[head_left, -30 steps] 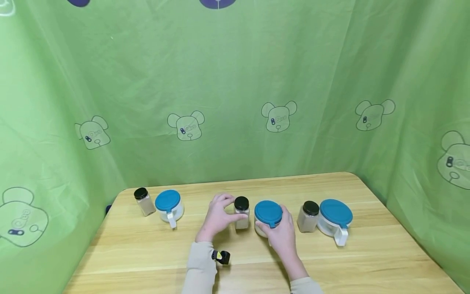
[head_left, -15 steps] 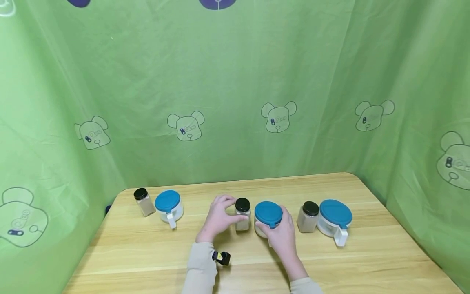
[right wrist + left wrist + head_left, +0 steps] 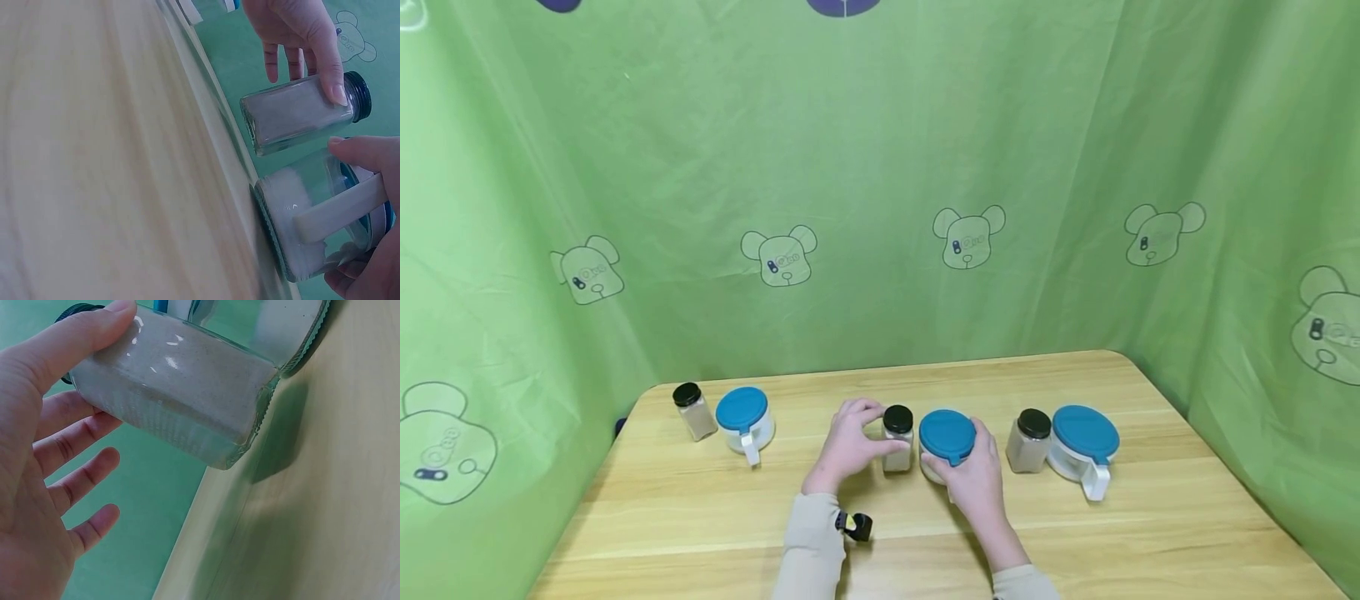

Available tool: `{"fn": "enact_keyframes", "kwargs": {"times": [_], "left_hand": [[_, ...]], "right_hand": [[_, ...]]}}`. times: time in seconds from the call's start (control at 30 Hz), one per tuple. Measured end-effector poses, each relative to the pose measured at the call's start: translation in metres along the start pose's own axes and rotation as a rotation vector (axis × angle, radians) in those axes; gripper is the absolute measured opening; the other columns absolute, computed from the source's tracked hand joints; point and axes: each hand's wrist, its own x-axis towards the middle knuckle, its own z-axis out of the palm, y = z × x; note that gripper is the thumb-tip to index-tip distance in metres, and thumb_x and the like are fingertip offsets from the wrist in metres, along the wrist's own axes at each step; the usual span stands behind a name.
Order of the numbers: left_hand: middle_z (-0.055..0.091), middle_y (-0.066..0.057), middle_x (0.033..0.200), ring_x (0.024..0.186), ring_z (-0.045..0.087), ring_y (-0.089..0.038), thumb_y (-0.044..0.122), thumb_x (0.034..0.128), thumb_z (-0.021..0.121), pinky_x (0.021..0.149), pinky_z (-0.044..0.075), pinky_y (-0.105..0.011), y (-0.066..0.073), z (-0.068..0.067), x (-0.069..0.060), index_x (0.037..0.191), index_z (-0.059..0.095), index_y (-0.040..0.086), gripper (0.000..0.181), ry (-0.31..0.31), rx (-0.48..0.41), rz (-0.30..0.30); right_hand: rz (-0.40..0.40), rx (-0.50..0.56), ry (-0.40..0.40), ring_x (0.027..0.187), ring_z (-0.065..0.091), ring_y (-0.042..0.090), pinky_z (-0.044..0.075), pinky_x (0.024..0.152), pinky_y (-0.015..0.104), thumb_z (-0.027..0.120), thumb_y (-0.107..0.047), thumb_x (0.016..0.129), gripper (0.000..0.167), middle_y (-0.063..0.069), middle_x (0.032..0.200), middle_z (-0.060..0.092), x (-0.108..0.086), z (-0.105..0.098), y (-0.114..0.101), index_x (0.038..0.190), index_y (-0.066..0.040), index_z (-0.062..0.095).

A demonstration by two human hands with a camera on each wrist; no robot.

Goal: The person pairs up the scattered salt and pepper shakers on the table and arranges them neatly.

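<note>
My left hand (image 3: 847,446) pinches a square glass jar (image 3: 897,454) with a black lid (image 3: 898,418) between thumb and fingers; the other fingers spread loosely in the left wrist view. Pale powder fills this jar (image 3: 181,375). Whether its base touches the table I cannot tell. Just right of it, my right hand (image 3: 976,482) grips a round glass pot with a blue lid (image 3: 947,434), thumb and fingers on opposite sides. The pot's white handle (image 3: 340,209) and white contents show in the right wrist view.
Another black-lidded jar (image 3: 696,417) and blue-lidded pot (image 3: 742,410) stand at the table's back left. A similar jar (image 3: 1027,450) and pot (image 3: 1085,433) stand on the right. A green curtain (image 3: 880,183) surrounds the wooden table (image 3: 700,517).
My left hand and its jar have shifted slightly right, closer to the pot. My right hand and the blue-lidded pot stay practically where they were.
</note>
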Motion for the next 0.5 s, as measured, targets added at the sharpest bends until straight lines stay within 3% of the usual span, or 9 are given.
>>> {"fn": "enact_keyframes", "kwargs": {"times": [0.5], "left_hand": [[0.059,-0.008,0.131,0.128,0.046,-0.029,0.051,0.0687,0.083,0.110,0.037,-0.051,0.0025,0.0018,-0.0020,0.126,0.063,0.003,0.078,-0.016,-0.001,-0.011]], "right_hand": [[0.021,-0.022,-0.007,0.129,0.045,0.048,0.039,0.105,0.064,0.086,-0.028,0.072,0.098,0.029,0.141,0.041,0.0005,-0.0007,0.0011,0.146,0.002,0.028]]}}
